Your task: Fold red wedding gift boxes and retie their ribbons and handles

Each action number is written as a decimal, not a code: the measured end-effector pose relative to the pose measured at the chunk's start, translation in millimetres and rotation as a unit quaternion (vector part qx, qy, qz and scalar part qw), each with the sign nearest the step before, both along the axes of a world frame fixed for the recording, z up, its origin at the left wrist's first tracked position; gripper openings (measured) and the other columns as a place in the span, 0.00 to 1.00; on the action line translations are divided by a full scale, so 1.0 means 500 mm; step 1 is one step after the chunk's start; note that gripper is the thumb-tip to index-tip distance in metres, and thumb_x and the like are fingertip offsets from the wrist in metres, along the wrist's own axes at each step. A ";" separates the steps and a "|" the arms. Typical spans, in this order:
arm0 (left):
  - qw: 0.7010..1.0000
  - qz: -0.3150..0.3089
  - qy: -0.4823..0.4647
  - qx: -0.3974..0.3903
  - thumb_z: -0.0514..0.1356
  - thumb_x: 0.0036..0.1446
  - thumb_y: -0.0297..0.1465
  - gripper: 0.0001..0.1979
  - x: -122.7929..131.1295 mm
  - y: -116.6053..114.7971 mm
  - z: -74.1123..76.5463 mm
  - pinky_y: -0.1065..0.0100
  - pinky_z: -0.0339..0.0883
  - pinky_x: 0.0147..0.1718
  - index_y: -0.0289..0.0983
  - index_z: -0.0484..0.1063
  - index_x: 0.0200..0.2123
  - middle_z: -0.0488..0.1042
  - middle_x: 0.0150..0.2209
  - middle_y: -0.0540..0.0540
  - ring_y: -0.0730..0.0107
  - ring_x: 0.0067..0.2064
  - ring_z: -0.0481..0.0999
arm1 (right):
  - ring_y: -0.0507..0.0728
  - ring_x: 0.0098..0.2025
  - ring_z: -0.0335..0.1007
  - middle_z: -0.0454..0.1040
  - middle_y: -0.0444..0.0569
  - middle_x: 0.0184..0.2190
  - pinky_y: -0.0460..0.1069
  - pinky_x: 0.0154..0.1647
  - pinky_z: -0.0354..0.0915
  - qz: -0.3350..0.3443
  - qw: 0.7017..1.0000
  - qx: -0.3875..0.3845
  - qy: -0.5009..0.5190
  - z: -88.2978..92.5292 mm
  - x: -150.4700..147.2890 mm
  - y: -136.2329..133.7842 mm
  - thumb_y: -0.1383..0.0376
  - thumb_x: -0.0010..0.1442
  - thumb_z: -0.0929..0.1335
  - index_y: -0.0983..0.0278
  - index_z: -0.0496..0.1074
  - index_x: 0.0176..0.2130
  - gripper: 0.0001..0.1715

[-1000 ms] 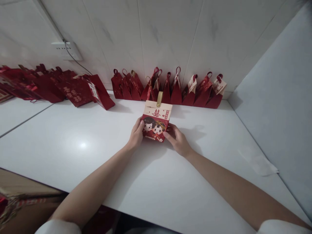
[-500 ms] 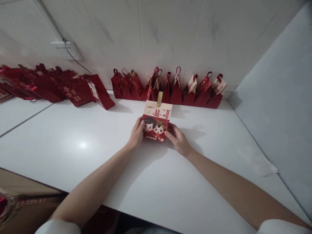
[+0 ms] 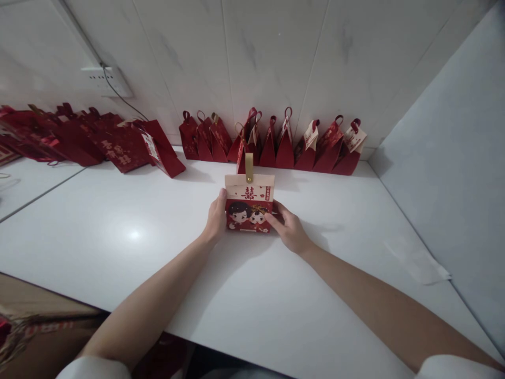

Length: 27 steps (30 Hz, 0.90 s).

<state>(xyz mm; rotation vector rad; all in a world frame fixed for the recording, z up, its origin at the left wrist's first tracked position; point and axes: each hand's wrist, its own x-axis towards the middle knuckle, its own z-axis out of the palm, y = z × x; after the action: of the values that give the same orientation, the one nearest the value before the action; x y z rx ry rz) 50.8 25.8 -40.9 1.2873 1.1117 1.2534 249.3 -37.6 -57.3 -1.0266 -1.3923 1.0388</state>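
A red and cream gift box (image 3: 248, 206) with a cartoon couple printed on its front and a gold strap on top stands upright on the white table (image 3: 158, 252). My left hand (image 3: 215, 220) grips its left side with curled fingers. My right hand (image 3: 290, 229) clasps its lower right side.
A row of several red folded gift bags (image 3: 276, 145) leans against the tiled back wall. More red bags (image 3: 90, 139) lie in a pile at the left, under a wall socket (image 3: 104, 79) with a cable. A white panel (image 3: 453, 158) closes the right side. A cardboard box (image 3: 35, 321) sits below the table at left.
The box has turned from tilted to upright and square to me, shifting slightly left and down onto the table. Both hands stayed on its sides.
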 end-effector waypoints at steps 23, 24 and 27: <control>0.992 0.036 -0.060 0.101 0.62 0.58 0.46 0.24 -0.003 -0.026 0.051 0.69 0.64 0.26 0.35 0.71 0.18 0.73 0.21 0.47 0.73 0.23 0.68 | 0.61 0.52 0.72 0.76 0.53 0.51 0.57 0.55 0.66 -0.052 0.995 0.036 -0.078 0.001 -0.004 -0.007 0.49 0.69 0.59 0.61 0.68 0.53 0.24; 0.992 0.039 -0.061 0.100 0.62 0.57 0.46 0.24 -0.003 -0.026 0.052 0.69 0.64 0.25 0.35 0.71 0.17 0.72 0.20 0.48 0.73 0.23 0.68 | 0.61 0.52 0.72 0.76 0.53 0.51 0.57 0.55 0.66 -0.053 0.995 0.038 -0.078 0.000 -0.004 -0.006 0.49 0.69 0.59 0.61 0.68 0.53 0.24; 0.992 0.052 -0.062 0.095 0.63 0.57 0.44 0.25 -0.003 -0.027 0.055 0.69 0.64 0.25 0.36 0.67 0.14 0.69 0.18 0.49 0.74 0.22 0.66 | 0.61 0.52 0.72 0.76 0.52 0.51 0.57 0.55 0.67 -0.051 0.995 0.036 -0.074 0.000 -0.004 -0.005 0.49 0.69 0.59 0.60 0.68 0.53 0.24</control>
<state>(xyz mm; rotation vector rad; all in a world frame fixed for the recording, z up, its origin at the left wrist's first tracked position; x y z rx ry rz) 49.2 12.5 -13.6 1.2854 1.0006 1.5256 247.4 -40.1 -57.3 -1.1268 -1.4697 0.8457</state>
